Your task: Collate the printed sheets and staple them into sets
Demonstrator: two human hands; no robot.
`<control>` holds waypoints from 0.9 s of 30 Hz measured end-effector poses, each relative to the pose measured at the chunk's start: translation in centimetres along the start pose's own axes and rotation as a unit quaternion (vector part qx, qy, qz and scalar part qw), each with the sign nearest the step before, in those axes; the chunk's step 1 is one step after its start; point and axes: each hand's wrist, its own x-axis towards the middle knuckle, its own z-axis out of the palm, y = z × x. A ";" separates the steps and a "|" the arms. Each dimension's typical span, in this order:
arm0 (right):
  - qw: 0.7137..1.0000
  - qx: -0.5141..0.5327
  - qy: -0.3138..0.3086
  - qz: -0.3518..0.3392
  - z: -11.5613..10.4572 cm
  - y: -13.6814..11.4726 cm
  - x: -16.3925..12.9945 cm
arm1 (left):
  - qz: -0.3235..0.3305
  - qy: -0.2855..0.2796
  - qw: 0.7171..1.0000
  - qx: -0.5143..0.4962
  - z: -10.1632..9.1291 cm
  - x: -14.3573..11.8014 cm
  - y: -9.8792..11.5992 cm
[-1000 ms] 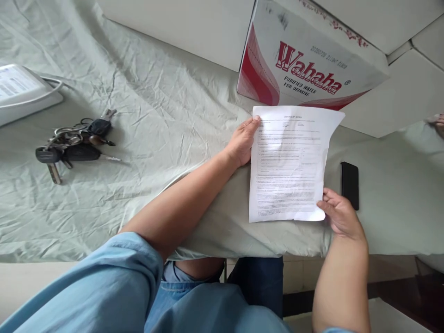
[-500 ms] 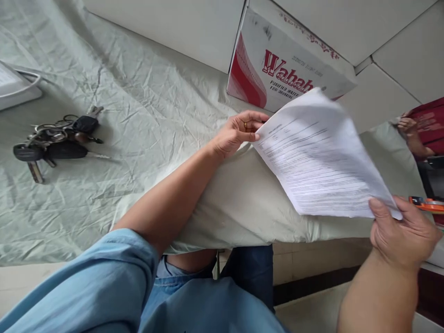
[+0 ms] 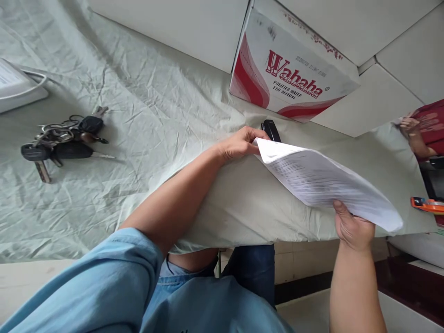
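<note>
Printed sheet [image 3: 322, 185] held above the near table edge, long axis running from upper left down to right, printed face up and bowed. Left hand [image 3: 239, 144] pinches its upper-left corner; right hand [image 3: 354, 226] grips the lower edge from beneath. Wrinkled pale-green cloth [image 3: 145, 115] covers the table. Black phone [image 3: 271, 130] beside the left fingertips. Wahaha carton [image 3: 291, 78] behind; keys [image 3: 60, 143] far left.
</note>
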 end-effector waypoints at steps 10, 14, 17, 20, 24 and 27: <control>1.000 -0.012 0.016 0.004 2.1 1.5 0.7 | -0.060 -0.004 0.984 0.165 0.2 0.4 -1.2; 0.995 0.004 0.017 0.099 1.0 2.5 -1.7 | -0.063 0.025 0.980 0.188 0.2 0.5 -0.9; 0.982 0.014 0.003 0.186 0.2 3.2 -4.4 | -0.066 0.032 0.975 0.208 0.5 0.7 -0.9; 0.972 0.023 0.020 0.233 -0.5 3.9 -6.8 | -0.073 0.071 0.973 0.206 0.7 0.9 -1.4; 0.964 0.030 0.058 0.258 -1.4 4.7 -8.2 | -0.049 0.145 0.966 0.206 0.6 1.0 -2.9; 0.964 0.025 0.069 0.254 -2.0 5.0 -8.1 | -0.001 0.197 0.948 0.251 0.3 1.1 -4.0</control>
